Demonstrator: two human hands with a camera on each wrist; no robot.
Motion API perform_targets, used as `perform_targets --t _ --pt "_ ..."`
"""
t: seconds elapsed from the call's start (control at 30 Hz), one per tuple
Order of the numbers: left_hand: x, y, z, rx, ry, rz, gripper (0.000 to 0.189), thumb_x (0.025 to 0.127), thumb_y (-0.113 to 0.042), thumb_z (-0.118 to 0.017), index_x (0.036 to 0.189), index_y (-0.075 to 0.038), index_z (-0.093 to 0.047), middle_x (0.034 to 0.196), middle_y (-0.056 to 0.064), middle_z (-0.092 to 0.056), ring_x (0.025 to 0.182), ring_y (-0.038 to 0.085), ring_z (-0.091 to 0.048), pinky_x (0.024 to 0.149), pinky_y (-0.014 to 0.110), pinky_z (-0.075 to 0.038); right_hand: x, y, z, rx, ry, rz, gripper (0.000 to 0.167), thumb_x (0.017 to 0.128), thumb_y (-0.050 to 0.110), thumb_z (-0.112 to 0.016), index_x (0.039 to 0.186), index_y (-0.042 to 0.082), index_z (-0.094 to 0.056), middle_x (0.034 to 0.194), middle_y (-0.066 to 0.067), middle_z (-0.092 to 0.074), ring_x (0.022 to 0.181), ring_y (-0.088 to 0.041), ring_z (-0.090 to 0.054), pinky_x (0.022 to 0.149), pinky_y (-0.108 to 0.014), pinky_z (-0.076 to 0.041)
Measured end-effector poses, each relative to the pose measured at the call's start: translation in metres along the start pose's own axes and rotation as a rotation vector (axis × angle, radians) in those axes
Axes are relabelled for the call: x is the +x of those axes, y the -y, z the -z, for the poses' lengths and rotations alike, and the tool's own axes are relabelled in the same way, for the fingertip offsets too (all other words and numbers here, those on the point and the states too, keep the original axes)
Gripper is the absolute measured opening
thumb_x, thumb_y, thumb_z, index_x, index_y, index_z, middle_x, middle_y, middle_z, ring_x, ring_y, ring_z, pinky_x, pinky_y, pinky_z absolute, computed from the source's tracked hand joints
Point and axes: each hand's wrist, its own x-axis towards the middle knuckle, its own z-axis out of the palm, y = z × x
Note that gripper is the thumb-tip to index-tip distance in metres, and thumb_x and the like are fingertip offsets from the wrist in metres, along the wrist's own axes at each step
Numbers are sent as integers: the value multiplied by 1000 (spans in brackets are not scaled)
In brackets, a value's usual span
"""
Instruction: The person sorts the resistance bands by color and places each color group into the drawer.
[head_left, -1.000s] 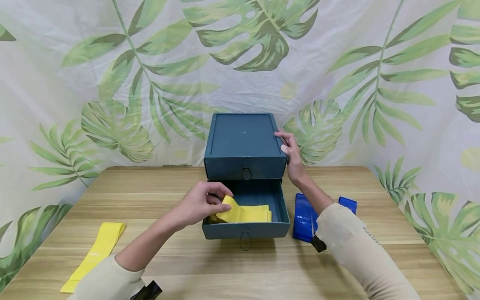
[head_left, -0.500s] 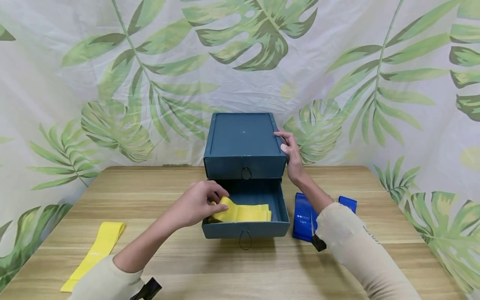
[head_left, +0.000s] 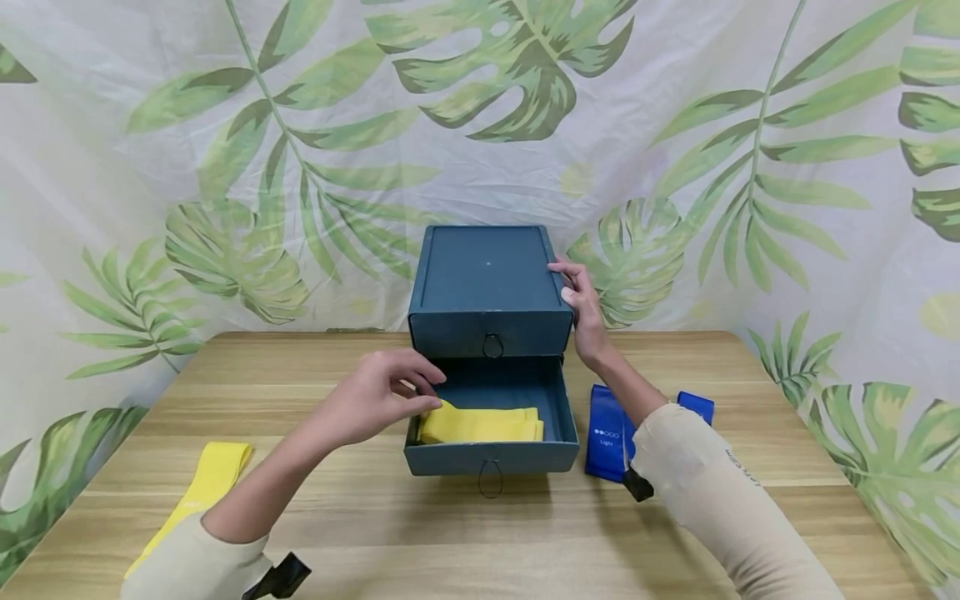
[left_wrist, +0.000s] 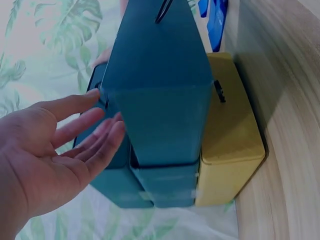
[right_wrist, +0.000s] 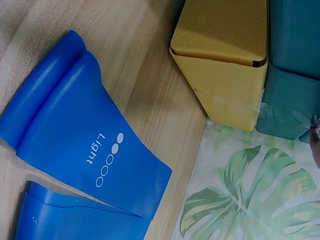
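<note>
A dark teal drawer unit [head_left: 483, 271] stands on the table, its lower teal drawer [head_left: 450, 460] pulled out. Folded inside that drawer lies a yellow resistance band [head_left: 487, 426]. My left hand [head_left: 375, 398] hovers at the drawer's left side, fingertips by the band's left end in the head view. In the left wrist view its fingers are spread loosely with nothing between them. My right hand [head_left: 588, 321] rests on the unit's upper right edge; only a bit of it shows in the right wrist view. The upper drawer [head_left: 450, 333] is closed.
A yellow drawer [left_wrist: 230, 115] sits at the bottom of the stack. Blue resistance bands [right_wrist: 90, 120], one marked Light, lie right of the unit, partly under my right arm. Another yellow band [head_left: 213, 475] lies at the table's left. A leaf-print cloth [head_left: 360, 167] hangs behind.
My left hand has let go of the yellow band's left end and drawn back to the left. That end has dropped lower in the drawer. The right hand stays put.
</note>
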Motion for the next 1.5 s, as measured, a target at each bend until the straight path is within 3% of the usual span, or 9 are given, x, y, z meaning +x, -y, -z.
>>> perform_targets --t 0.2,0.37,0.6,0.8,1.1,1.27,1.5 --pt "-13 8 17 -54 -64 39 18 91 -3 -79 108 0 -76 98 6 -75 86 16 -71 77 27 -60 0 1 0 -15 3 -3 55 95 22 -34 138 -13 -42 162 -27 -27 155 -38 -22 125 -56 -15" --pt "-24 23 31 -33 -112 65 19 91 -2 -78 109 3 -75 88 5 -73 79 14 -69 71 25 -59 0 1 0 -7 5 -11 56 95 22 -35 138 -12 -42 163 -29 -24 155 -38 -21 124 -58 -15" --pt "-37 61 48 0 -142 147 19 92 0 -76 109 8 -72 86 8 -72 72 8 -67 65 26 -58 -1 1 1 0 1 -15 55 95 21 -36 139 -11 -42 164 -28 -23 156 -37 -19 124 -59 -14" --pt "-49 91 57 87 -159 190 17 92 -2 -76 104 9 -73 82 8 -71 68 14 -67 60 26 -55 -2 -1 0 0 0 -16 56 95 22 -36 139 -11 -42 164 -29 -22 156 -37 -19 124 -60 -14" --pt "-69 127 65 179 -95 259 13 94 -2 -74 100 9 -73 87 8 -70 76 21 -68 63 26 -55 -1 -1 0 -6 -1 -10 56 95 23 -36 139 -10 -43 164 -25 -25 156 -37 -19 124 -60 -14" --pt "-82 149 73 224 -31 249 9 94 2 -73 97 10 -75 88 9 -72 77 20 -68 64 26 -56 0 -1 0 -1 -4 -8 55 95 23 -35 138 -11 -42 163 -27 -25 156 -37 -20 124 -59 -14" --pt "-103 174 89 266 55 200 4 89 7 -73 86 6 -75 84 10 -75 75 6 -63 64 26 -55 -1 0 -1 18 -10 0 55 95 20 -35 138 -13 -42 163 -28 -24 155 -39 -21 124 -59 -15"
